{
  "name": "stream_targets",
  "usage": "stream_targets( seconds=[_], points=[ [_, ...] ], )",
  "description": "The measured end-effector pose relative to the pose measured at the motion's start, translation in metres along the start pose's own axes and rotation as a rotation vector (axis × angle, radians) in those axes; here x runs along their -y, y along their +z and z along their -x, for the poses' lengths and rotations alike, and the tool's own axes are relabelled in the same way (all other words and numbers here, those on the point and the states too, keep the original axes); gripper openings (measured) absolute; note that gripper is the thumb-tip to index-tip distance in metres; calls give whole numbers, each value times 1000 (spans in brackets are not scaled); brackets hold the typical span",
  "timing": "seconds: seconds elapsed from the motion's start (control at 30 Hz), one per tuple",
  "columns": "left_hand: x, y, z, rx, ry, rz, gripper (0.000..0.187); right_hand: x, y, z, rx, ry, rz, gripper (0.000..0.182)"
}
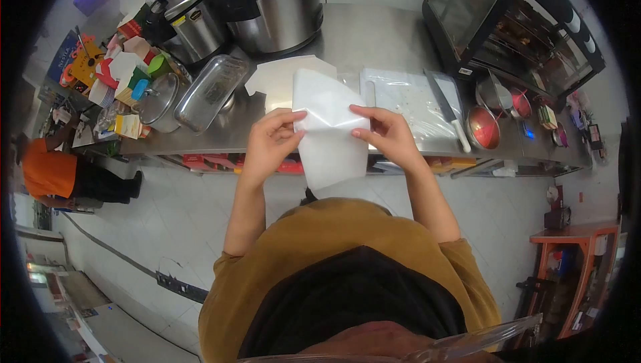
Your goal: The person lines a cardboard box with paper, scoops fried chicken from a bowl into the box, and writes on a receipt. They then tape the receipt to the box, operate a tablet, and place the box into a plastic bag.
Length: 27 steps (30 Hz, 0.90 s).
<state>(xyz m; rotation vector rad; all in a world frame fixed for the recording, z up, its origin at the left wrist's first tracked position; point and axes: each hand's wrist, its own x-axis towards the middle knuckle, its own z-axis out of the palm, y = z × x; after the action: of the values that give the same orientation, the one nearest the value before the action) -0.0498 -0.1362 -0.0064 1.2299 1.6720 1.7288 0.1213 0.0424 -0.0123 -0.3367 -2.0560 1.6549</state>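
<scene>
A white sheet of paper (pixel 330 153) with creases across its middle hangs between my two hands, over the counter's front edge. My left hand (pixel 277 139) pinches its left edge between thumb and fingers. On the right edge, my right hand (pixel 390 133) pinches it the same way. Behind the sheet lies an opened white carton (pixel 267 75), partly hidden by the paper. To the right is a white cutting board (pixel 404 103) under clear plastic, with a knife (pixel 446 106) lying along its right side.
Two steel cookers (pixel 277 19) stand at the back left, near a glass dish (pixel 212 93) and a lidded pot (pixel 160 103). A glass display case (pixel 514 29) and metal bowls (pixel 482 128) are at right. A person in orange (pixel 50 169) stands far left.
</scene>
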Motion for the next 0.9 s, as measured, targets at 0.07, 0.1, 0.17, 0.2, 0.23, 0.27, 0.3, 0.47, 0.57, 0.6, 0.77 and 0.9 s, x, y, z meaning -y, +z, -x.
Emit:
stream_targets(
  seconds=[0.07,0.1,0.17,0.2,0.23,0.27,0.3,0.47,0.57,0.6,0.77,0.9],
  points=[
    [1,-4,-2,-11,9,6,31,1,4,-4,-45,-109,77,35],
    [2,-6,-3,-17,13,8,31,1,6,-6,-67,-131,125,33],
    [7,-7,-5,-82,32,-45,31,1,9,-9,-109,-174,219,31],
    [9,-6,-6,-114,42,-73,31,1,12,-9,-152,-196,255,30],
    [8,-5,-6,-144,76,-124,29,2,15,-10,-194,-218,292,28],
    [7,-3,-6,-174,109,-176,27,2,18,-10,-237,-240,328,27],
    [5,-1,-7,-203,143,-228,26,1,19,-10,-249,-248,333,25],
    [2,2,-6,-270,253,-338,16,0,24,-10,-302,-309,387,15],
    [7,1,-6,-247,224,-298,15,3,22,-9,-267,-289,419,12],
    [8,0,-6,-242,209,-269,15,4,21,-9,-242,-258,418,11],
    [18,-9,-7,-142,61,15,16,15,23,-6,-169,-223,548,16],
    [20,-17,-10,-134,52,45,17,36,40,-13,-185,-409,938,25]
  ],
)
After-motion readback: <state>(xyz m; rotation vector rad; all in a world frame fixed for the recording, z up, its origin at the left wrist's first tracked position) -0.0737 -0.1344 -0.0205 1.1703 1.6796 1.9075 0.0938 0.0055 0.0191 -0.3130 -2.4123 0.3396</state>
